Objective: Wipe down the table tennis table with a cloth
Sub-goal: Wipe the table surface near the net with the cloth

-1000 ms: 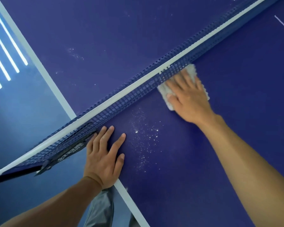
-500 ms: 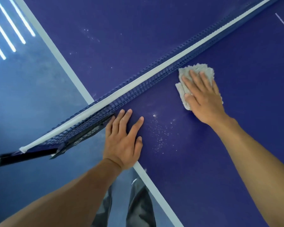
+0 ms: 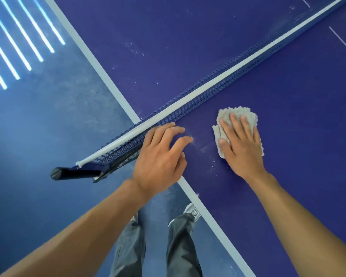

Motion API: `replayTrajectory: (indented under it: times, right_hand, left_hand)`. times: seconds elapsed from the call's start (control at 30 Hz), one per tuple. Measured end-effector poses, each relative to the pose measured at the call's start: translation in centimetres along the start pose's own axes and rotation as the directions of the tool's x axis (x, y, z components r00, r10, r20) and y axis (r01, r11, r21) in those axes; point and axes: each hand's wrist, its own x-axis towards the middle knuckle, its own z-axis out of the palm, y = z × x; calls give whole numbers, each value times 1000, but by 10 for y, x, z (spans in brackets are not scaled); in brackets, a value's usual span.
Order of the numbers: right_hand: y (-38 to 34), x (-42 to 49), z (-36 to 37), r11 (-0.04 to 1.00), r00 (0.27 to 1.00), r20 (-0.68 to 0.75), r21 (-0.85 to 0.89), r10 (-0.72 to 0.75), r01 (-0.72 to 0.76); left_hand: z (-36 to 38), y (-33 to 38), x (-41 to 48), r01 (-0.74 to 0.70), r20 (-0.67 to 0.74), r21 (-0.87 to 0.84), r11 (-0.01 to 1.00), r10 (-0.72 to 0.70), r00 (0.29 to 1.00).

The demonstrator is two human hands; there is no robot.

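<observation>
The purple table tennis table (image 3: 288, 116) fills the right and top of the head view, edged by a white line. A folded whitish cloth (image 3: 236, 113) lies on it just this side of the net. My right hand (image 3: 241, 144) presses flat on the cloth with straight fingers. My left hand (image 3: 160, 156) rests on the table's near corner by the net, its fingers slightly bent and holding nothing. White dust specks (image 3: 212, 166) lie between the two hands.
The blue net (image 3: 218, 92) with its white top band runs diagonally across the table to a black clamp post (image 3: 74, 173) that sticks out past the edge. Blue floor lies at the left. My grey trousers and a shoe (image 3: 192, 210) show below the table edge.
My right hand has slid the cloth away from the net and toward the table's near edge, closer to my left hand. The left hand's fingers have lifted and bent a little.
</observation>
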Motion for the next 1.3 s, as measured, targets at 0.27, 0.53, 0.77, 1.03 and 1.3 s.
replayTrajectory:
  times: [0.27,0.53,0.77,1.03,1.3]
  right_hand:
    - [-6,-54,18,925,932,101,-122,-348,359]
    - [-51,-71,19,968,968,7,18,251,-251]
    - [-64,-103,35,991,993,49,-74,-108,111]
    - [-66,-60,23,799,804,-22,127,595,-588]
    - [-124,-22,27,993,993,34,-28,-111,112]
  left_hand:
    - [-20,-33,1,7,295,272,962,-91,951]
    - [-22,-79,-1,-85,480,430,899,-148,865]
    - [-20,-78,-7,-155,519,381,912,-72,852]
    - [-16,-77,-10,-188,559,336,923,-35,829]
    - [-17,-78,-6,-146,599,263,954,-43,799]
